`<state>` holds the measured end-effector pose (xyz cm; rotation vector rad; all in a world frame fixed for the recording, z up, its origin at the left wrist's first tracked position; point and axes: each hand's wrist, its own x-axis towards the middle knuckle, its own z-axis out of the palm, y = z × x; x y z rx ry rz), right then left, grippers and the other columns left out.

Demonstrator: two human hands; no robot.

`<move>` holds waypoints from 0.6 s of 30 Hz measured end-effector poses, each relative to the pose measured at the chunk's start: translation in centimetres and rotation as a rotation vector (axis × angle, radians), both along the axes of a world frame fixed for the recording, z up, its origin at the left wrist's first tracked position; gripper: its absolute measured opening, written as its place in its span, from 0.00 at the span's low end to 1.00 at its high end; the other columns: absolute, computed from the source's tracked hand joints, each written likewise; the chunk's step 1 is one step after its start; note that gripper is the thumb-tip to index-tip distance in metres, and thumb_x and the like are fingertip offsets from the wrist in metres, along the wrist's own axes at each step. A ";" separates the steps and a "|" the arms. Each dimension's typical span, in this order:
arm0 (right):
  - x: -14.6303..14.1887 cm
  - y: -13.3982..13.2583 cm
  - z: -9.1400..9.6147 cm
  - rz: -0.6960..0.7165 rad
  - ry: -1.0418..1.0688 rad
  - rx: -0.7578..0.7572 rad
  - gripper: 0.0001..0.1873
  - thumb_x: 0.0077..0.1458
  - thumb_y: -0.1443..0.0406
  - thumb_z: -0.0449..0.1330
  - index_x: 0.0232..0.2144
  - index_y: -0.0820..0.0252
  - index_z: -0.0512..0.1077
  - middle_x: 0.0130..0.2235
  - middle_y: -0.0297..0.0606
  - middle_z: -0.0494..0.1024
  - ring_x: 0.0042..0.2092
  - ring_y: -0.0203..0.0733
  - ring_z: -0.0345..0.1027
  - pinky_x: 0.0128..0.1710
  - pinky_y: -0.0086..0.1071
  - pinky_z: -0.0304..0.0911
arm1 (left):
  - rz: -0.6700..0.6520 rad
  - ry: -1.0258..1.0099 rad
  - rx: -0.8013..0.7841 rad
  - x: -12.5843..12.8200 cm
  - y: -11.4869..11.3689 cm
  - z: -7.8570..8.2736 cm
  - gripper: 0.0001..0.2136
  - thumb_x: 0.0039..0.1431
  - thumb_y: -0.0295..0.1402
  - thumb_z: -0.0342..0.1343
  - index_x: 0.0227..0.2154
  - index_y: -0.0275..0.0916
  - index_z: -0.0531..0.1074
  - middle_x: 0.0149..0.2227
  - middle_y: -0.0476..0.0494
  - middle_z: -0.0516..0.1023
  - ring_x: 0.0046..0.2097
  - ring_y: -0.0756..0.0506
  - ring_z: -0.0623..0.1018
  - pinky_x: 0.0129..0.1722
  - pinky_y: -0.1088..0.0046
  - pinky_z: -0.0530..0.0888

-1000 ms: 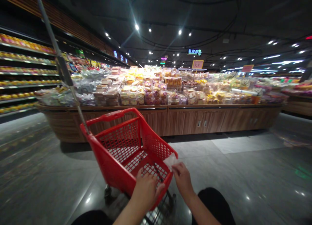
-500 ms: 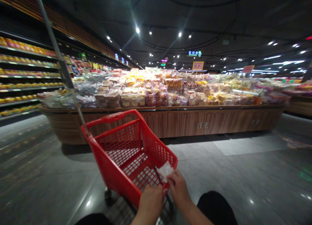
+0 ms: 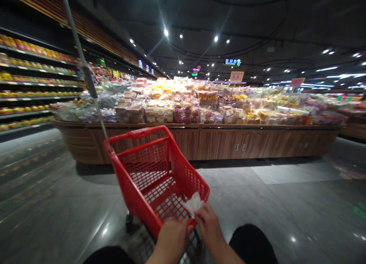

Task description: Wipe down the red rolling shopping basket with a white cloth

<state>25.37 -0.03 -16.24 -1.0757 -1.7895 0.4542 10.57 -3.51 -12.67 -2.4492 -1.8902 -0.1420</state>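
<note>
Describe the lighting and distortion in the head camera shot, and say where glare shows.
In the head view, ceiling spotlights flare into star-like streaks and leave glare spots on the polished floor; wide-angle distortion bows the wall shelving and slants the pole of the red shopping cart; the packaged goods look too soft to read.

Hands [image 3: 172, 239] [image 3: 209, 226] on red shopping cart [image 3: 130, 184], white tissue [image 3: 193, 204]

place: supermarket | seen: bakery goods [image 3: 168, 108], price sign [image 3: 236, 76], stocked shelves [image 3: 25, 69], red shopping cart [image 3: 134, 132]
</note>
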 end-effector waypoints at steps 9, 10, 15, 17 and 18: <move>5.6 6.7 1.7 -0.288 -0.016 0.061 0.10 0.52 0.71 0.51 0.26 0.59 0.72 0.30 0.39 0.69 0.34 0.42 0.66 0.36 0.34 0.62 | -0.016 0.034 -0.028 -1.0 -0.5 0.6 0.16 0.61 0.35 0.41 0.31 0.38 0.74 0.30 0.38 0.79 0.35 0.42 0.77 0.38 0.64 0.70; 6.3 7.1 2.0 -0.311 0.000 0.071 0.08 0.52 0.70 0.52 0.27 0.59 0.72 0.30 0.39 0.70 0.34 0.43 0.66 0.35 0.35 0.62 | -0.020 0.028 -0.027 -1.1 -0.5 0.5 0.16 0.61 0.35 0.41 0.31 0.37 0.74 0.29 0.38 0.79 0.35 0.42 0.77 0.38 0.64 0.70; 6.2 5.2 2.6 -0.267 0.057 0.077 0.08 0.53 0.66 0.53 0.31 0.59 0.72 0.32 0.40 0.72 0.35 0.43 0.66 0.34 0.34 0.63 | -0.031 0.003 -0.037 -2.1 -0.9 0.5 0.15 0.60 0.35 0.41 0.30 0.37 0.73 0.30 0.38 0.78 0.36 0.41 0.76 0.38 0.65 0.70; 5.0 4.1 2.2 -0.192 0.017 0.037 0.07 0.52 0.68 0.54 0.30 0.58 0.73 0.32 0.39 0.72 0.34 0.42 0.67 0.33 0.33 0.63 | -0.048 0.000 -0.049 -2.5 -1.0 0.6 0.16 0.60 0.35 0.40 0.30 0.38 0.73 0.30 0.39 0.78 0.36 0.42 0.76 0.38 0.65 0.70; 4.3 3.8 2.1 -0.165 -0.005 0.017 0.07 0.51 0.69 0.54 0.28 0.58 0.73 0.31 0.38 0.72 0.34 0.42 0.67 0.32 0.32 0.62 | -0.055 0.002 -0.052 -2.7 -1.1 0.6 0.16 0.61 0.35 0.40 0.31 0.38 0.73 0.30 0.39 0.78 0.36 0.42 0.76 0.38 0.65 0.70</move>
